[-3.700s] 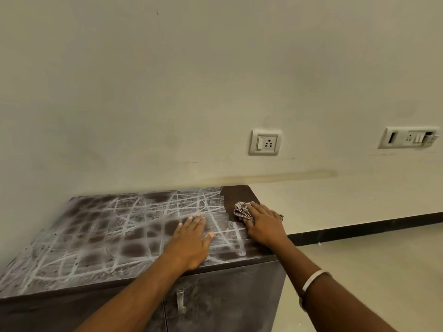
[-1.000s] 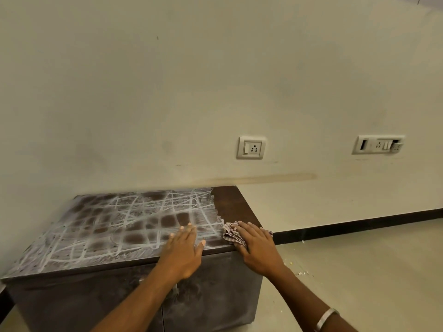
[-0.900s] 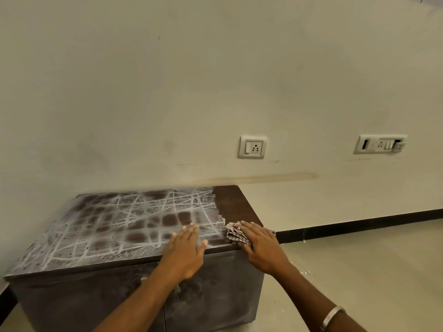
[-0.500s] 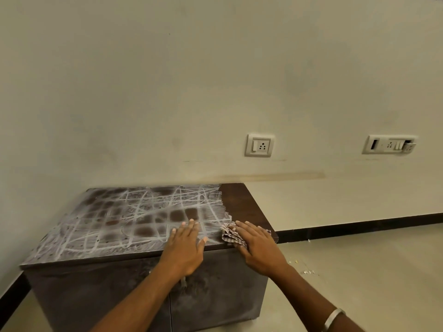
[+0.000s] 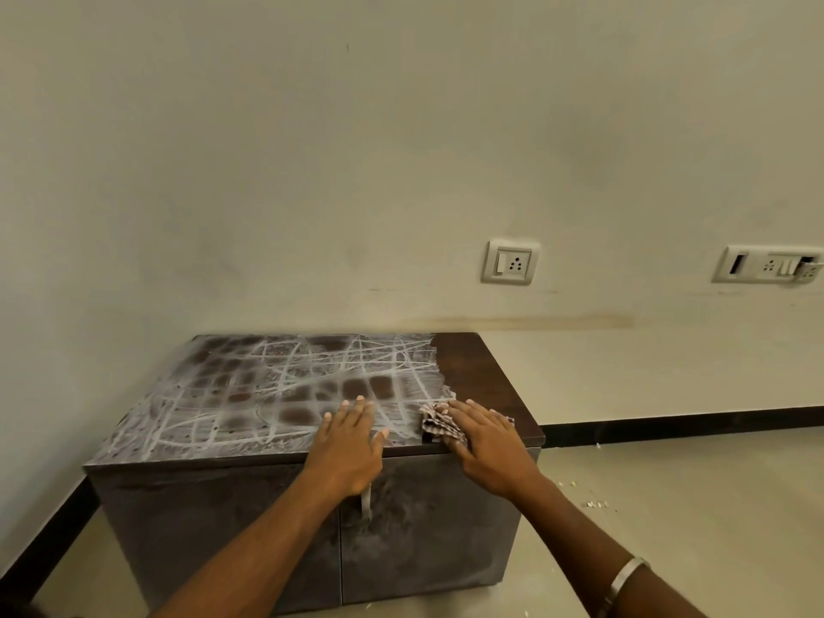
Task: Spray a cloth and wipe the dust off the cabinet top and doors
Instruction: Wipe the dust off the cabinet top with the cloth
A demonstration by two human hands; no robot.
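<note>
Open leftward over the dusty cabinet top (image 5: 232, 394), back as far as the wall (image 5: 312, 194). Blocked at the front edge by left hand (image 5: 352, 443) lying flat, right hand (image 5: 488, 446) on cloth (image 5: 436, 423) just beside.

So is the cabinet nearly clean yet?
Not nearly. Done: only a dark strip at the right end of the cabinet top. In hand: the right hand presses the cloth flat at the strip's front edge; the left hand rests flat on the dust. Left: the rest of the top, white with dust, and both smudgy doors.
</note>
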